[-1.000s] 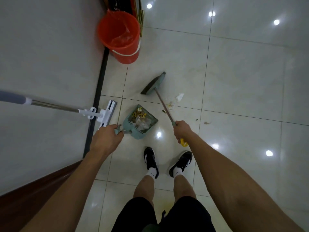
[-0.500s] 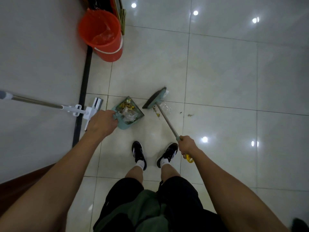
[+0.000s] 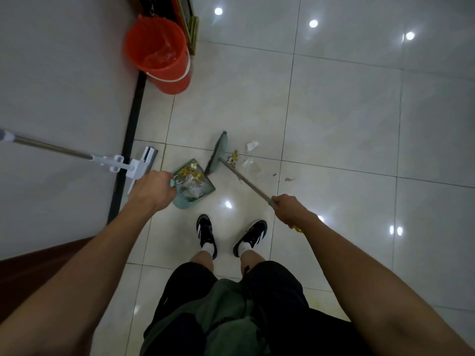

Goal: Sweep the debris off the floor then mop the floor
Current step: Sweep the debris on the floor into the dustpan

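Beyond the right hand [image 3: 288,209] gripping the broom [image 3: 231,165], debris [image 3: 250,155] lies; left hand [image 3: 151,188] holds the dustpan [image 3: 205,187].

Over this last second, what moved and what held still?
The broom head swung from beyond the scraps to beside the dustpan, yet the white scrap and yellow bits still lie behind it. The left hand keeps the dustpan, the right hand the broom; mop and red bucket unmoved.
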`<state>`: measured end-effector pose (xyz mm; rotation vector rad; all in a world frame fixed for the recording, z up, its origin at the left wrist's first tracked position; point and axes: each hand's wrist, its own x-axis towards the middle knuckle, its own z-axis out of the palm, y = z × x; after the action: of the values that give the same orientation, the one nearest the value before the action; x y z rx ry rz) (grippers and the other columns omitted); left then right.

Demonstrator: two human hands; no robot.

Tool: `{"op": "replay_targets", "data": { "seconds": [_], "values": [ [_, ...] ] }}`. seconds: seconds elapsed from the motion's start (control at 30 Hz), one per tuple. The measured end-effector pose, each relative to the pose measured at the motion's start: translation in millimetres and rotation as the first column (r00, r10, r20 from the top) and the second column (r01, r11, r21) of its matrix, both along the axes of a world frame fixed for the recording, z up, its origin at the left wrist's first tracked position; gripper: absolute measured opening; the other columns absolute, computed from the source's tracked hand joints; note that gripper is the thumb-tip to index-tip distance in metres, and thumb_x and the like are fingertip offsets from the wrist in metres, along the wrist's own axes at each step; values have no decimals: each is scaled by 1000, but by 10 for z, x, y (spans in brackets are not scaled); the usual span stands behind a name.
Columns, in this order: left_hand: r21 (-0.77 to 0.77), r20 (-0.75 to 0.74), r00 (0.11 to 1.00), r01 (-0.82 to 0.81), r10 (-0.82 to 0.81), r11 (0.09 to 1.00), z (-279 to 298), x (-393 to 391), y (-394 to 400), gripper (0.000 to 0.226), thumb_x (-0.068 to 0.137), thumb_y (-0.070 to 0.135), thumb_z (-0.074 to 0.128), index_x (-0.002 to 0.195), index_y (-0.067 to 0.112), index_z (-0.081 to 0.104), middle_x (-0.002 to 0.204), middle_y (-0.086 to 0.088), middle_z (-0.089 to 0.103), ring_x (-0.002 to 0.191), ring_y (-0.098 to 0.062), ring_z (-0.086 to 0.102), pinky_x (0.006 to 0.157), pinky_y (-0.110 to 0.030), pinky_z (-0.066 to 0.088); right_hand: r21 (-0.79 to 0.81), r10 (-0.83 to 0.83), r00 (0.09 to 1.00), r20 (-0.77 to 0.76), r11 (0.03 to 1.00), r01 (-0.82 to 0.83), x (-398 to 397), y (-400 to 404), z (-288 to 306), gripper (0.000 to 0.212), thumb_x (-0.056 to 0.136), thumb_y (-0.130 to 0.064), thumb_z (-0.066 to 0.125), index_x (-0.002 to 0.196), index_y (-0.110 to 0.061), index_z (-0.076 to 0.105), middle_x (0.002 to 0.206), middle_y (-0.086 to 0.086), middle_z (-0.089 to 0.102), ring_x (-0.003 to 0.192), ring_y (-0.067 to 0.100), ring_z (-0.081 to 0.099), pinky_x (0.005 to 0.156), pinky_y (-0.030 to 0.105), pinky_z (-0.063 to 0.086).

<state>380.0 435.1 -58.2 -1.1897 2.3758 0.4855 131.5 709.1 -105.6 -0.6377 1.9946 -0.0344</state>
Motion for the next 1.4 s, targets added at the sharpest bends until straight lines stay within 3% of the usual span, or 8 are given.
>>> {"op": "replay_targets", "data": {
  "seconds": [0.3, 0.57, 0.77, 0.87, 1.0, 1.13, 1.2, 1.4],
  "values": [
    [-7, 31, 999, -45, 45, 999, 55, -190, 126, 17, 89, 30, 64, 102, 20, 70, 93, -12, 67, 82, -33, 63, 72, -40, 57, 120, -15, 998, -65, 993, 23, -254, 403, -24, 27, 102, -19, 45, 123, -7, 58, 95, 7, 58, 71, 19, 58, 57, 32, 53],
    [-28, -22, 999, -43, 42, 999, 79, -282, 182, 20, 90, 30, 60, 105, 22, 71, 88, -10, 68, 77, -32, 63, 68, -40, 57, -76, -259, 963, 75, 961, 265, -226, 488, -78, 29, 104, -20, 44, 127, -8, 58, 85, 10, 61, 61, 20, 58, 40, 24, 47],
    [5, -65, 997, -52, 52, 999, 79, -199, 127, 16, 91, 30, 61, 101, 23, 71, 78, -4, 65, 71, -28, 61, 65, -39, 57, -154, -386, 915, 116, 903, 401, 3, -37, -164, 28, 103, -16, 40, 117, -1, 59, 100, 21, 65, 80, 29, 61, 78, 49, 59],
    [16, -64, 998, -16, 17, 1000, 63, -140, 84, 16, 91, 30, 61, 100, 22, 72, 83, -7, 69, 76, -31, 64, 69, -41, 58, -92, -464, 872, 155, 872, 481, 93, -277, -244, 27, 100, -8, 40, 118, 2, 58, 106, 23, 64, 93, 38, 66, 80, 48, 59],
    [49, -78, 996, 47, -43, 998, 33, -21, -89, 16, 92, 28, 61, 100, 19, 72, 84, -8, 69, 76, -30, 64, 71, -43, 58, 37, -495, 859, 128, 868, 495, 362, -308, -255, 25, 98, -5, 46, 117, 6, 58, 92, 16, 63, 77, 28, 64, 54, 30, 53],
    [55, -85, 984, 161, -156, 985, 8, 118, -339, 18, 92, 29, 60, 99, 20, 73, 82, -8, 69, 73, -28, 64, 64, -36, 56, 108, -549, 830, 97, 835, 539, 937, -113, -269, 26, 98, -4, 46, 119, 7, 58, 104, 19, 61, 90, 28, 59, 75, 33, 53],
    [65, -82, 970, 234, -229, 970, -13, 219, -460, 19, 92, 31, 59, 101, 22, 73, 83, -7, 69, 72, -26, 63, 64, -35, 56, 116, -604, 788, 119, 797, 593, 1252, -55, -258, 30, 99, -5, 43, 122, 9, 58, 103, 19, 58, 87, 25, 54, 69, 29, 47],
    [98, -127, 916, 392, -379, 915, -70, 466, -787, 19, 92, 31, 56, 96, 19, 71, 80, -5, 66, 72, -26, 62, 69, -38, 56, -20, -880, 425, 213, 431, 902, 1981, -86, -88, 25, 101, -15, 45, 117, -7, 62, 71, 12, 56, 44, 16, 47, 40, 24, 38]
  ]
}}
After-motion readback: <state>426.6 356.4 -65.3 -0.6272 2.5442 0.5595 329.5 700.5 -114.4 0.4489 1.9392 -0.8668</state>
